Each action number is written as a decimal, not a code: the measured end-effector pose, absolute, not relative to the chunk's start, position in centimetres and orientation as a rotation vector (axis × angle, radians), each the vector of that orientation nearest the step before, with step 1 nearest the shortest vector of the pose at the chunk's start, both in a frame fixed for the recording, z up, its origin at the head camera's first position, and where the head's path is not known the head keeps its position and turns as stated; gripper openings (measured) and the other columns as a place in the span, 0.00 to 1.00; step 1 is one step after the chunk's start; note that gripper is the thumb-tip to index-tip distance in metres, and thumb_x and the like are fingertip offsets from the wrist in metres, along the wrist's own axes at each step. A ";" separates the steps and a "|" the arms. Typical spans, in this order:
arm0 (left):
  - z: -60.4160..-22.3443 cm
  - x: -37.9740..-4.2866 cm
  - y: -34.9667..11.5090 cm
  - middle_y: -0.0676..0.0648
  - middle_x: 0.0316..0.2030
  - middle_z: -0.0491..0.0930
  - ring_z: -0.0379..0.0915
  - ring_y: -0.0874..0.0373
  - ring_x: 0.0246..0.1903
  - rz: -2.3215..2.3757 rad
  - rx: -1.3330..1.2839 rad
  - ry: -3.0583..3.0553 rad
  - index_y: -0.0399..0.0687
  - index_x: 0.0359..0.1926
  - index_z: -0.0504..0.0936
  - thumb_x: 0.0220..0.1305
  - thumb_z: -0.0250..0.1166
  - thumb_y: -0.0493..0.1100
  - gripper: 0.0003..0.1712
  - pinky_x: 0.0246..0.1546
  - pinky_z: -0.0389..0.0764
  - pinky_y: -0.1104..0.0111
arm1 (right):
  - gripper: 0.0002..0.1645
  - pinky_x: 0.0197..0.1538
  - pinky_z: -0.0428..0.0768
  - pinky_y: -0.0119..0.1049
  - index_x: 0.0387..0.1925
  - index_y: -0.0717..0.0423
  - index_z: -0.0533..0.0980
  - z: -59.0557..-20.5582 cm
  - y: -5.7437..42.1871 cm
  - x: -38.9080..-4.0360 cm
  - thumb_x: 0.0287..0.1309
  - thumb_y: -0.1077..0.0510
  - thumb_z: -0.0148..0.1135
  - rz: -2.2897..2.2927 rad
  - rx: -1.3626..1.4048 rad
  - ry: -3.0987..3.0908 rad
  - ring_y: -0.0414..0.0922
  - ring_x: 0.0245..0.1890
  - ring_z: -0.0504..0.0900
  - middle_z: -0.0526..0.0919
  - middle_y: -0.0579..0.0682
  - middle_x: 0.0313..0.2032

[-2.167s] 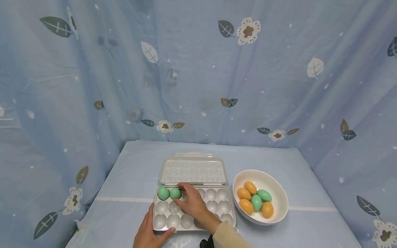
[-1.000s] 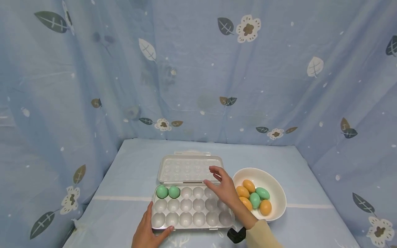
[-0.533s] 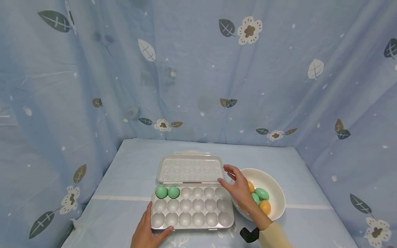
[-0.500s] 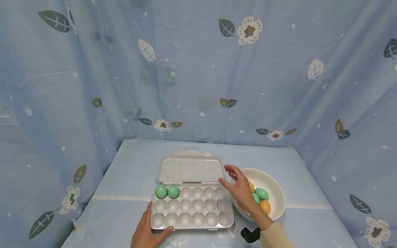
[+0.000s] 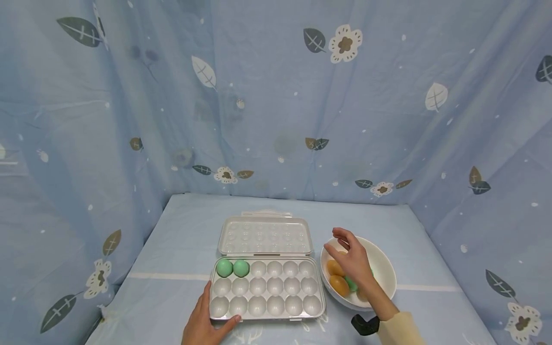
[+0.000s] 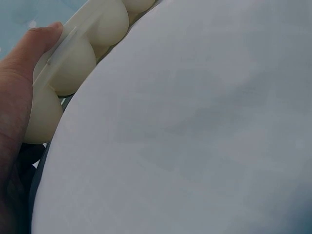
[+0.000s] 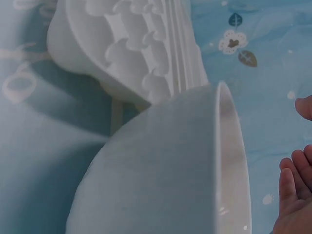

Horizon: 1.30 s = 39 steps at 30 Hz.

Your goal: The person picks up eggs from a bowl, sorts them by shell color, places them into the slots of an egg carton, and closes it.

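Note:
A pale egg box [image 5: 267, 295] lies open on the cloth, two green eggs [image 5: 224, 268] in its back-left cups. My left hand [image 5: 205, 320] rests on its front-left corner, fairly straight fingers along the left side, thumb at the front. In the left wrist view, the thumb [image 6: 46, 41] touches the rim. My right hand [image 5: 351, 258] hovers over a white bowl [image 5: 385, 273], thumb and fingers apart, holding nothing. Orange eggs [image 5: 339, 286] and a green egg [image 5: 351, 284] show beneath it; others are partly hidden. The right wrist view shows some fingers [image 7: 292, 190] beyond the bowl's rim.
The box's lid [image 5: 266, 235] lies folded back behind the cups. A patterned blue curtain [image 5: 276, 96] encloses the table at the back and sides. A black wrist device [image 5: 364, 325] sits at the right wrist, just in front of the bowl.
My right hand let go of the green egg in the second back cup and moved right, past the box's right end, to above the bowl. The left hand stayed at the corner.

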State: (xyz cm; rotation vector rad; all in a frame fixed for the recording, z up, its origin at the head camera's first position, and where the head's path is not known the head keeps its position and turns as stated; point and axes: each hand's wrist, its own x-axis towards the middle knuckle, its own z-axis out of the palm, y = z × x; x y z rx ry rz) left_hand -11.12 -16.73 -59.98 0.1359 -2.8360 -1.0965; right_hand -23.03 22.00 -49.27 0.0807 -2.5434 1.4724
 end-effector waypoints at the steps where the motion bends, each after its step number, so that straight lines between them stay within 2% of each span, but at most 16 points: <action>1: -59.9 -11.1 -16.7 0.31 0.70 0.68 0.72 0.35 0.64 -1.100 0.140 -2.839 0.40 0.80 0.47 0.48 0.74 0.77 0.75 0.60 0.77 0.40 | 0.35 0.69 0.74 0.46 0.66 0.57 0.72 -49.4 22.3 -23.0 0.62 0.52 0.75 1.463 0.064 -2.552 0.55 0.66 0.78 0.79 0.57 0.64; 9: -59.2 -11.2 -16.6 0.31 0.71 0.65 0.71 0.35 0.65 -1.093 0.191 -2.923 0.39 0.80 0.46 0.46 0.71 0.82 0.78 0.62 0.75 0.40 | 0.37 0.68 0.75 0.49 0.67 0.58 0.70 -50.2 24.5 -22.4 0.63 0.48 0.74 1.329 -0.024 -2.619 0.56 0.65 0.77 0.77 0.58 0.64; 25: -59.3 -11.3 -16.7 0.32 0.71 0.67 0.71 0.36 0.65 -1.111 0.188 -2.918 0.39 0.80 0.46 0.45 0.71 0.81 0.78 0.63 0.75 0.41 | 0.37 0.69 0.74 0.56 0.68 0.65 0.68 -51.0 27.9 -20.9 0.65 0.54 0.70 1.098 -0.202 -2.755 0.62 0.65 0.74 0.74 0.65 0.65; 39: -59.0 -11.2 -16.6 0.31 0.71 0.66 0.70 0.35 0.66 -1.124 0.211 -2.937 0.39 0.80 0.46 0.45 0.71 0.82 0.78 0.63 0.75 0.40 | 0.35 0.62 0.78 0.61 0.64 0.71 0.70 -51.1 28.6 -20.7 0.63 0.53 0.70 0.857 -0.300 -2.947 0.65 0.58 0.77 0.78 0.70 0.59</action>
